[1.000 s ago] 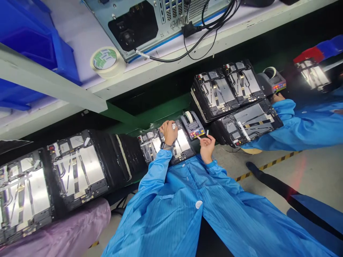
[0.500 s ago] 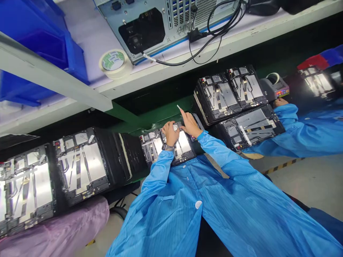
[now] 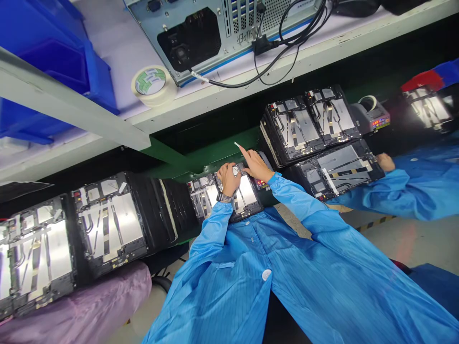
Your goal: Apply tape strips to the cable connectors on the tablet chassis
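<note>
Right grip [image 3: 255,165] is narrow and stretched, its forefinger reaching out with a thin white strip [image 3: 237,143] at the tip; the view cannot settle whether the strip is pinched or only clings there. Left grip [image 3: 228,179], with a wristwatch [image 3: 225,198] just behind it, curls down onto an opened tablet chassis [image 3: 247,211], though what its fingers press is hidden. That chassis lies directly under both hands, at the edge of the green-matted surface [image 3: 218,157], its back open and its silver shield plates [image 3: 245,190] showing. A tape dispenser [image 3: 263,184] sits mostly hidden just past it. More chassis [image 3: 107,224] line up to the left, and others [image 3: 297,129] are stacked to the right, where a co-worker's hand [image 3: 385,162] in a blue sleeve rests beside one. On the shelf [image 3: 308,59] above are a roll of masking tape [image 3: 150,83], blue bins [image 3: 60,67] and a computer case [image 3: 193,43]. Judging by the strip and dispenser, the step in hand looks like applying tape inside the open chassis. The next move calls for a steady left hold and careful, square placing of the strip, clear of the neighbouring plates
</note>
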The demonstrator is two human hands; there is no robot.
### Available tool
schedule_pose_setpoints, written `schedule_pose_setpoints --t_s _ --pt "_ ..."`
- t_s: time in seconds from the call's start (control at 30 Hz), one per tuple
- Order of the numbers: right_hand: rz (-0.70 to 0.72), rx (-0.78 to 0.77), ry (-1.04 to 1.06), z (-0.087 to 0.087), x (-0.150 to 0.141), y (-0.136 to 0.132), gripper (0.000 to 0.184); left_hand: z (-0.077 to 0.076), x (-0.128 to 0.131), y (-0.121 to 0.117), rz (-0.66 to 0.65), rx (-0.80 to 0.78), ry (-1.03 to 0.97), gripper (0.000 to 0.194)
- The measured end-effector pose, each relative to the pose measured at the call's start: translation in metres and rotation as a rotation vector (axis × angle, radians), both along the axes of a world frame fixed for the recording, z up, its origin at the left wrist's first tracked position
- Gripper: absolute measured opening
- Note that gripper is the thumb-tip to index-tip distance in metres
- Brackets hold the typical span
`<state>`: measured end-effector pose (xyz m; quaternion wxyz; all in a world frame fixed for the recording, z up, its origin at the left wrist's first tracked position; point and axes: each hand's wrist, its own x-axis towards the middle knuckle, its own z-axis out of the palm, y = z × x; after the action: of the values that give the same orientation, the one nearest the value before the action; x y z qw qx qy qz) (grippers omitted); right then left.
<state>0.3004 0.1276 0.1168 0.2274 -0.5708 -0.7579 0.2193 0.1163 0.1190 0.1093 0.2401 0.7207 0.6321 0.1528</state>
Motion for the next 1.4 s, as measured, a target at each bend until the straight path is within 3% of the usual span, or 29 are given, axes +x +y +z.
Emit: schedule_pose_setpoints --t_s 0.3,0.63,0.9,1.0,1.1,1.2,1.4 --pt "0.059 0.017 -0.097 0.003 -0.003 -0.001 0.107 -0.006 -0.001 -0.001 -0.019 0.033 0.027 0.039" --pt "0.006 0.003 -0.075 0.004 -0.004 0.005 0.119 -0.002 0.0 0.003 0.016 0.005 0.06 0.041" --pt "0.051 -0.019 -0.058 0.01 -0.005 0.012 0.108 0.001 -0.005 0.005 0.038 -0.028 0.065 0.041" --pt "-0.046 -0.113 0.123 0.007 0.001 0.017 0.092 0.002 -0.005 0.007 0.038 -0.073 0.072 0.039" --pt "-0.007 -0.335 0.203 0.005 0.002 0.022 0.082 0.005 -0.006 0.012 0.028 -0.106 0.081 0.039" --pt "0.103 -0.465 0.148 0.008 -0.003 0.026 0.084 0.008 -0.008 0.018 0.021 -0.149 0.103 0.037" --pt "0.166 -0.5 -0.054 0.025 -0.018 0.035 0.091 0.012 -0.01 0.027 0.006 -0.207 0.135 0.038"
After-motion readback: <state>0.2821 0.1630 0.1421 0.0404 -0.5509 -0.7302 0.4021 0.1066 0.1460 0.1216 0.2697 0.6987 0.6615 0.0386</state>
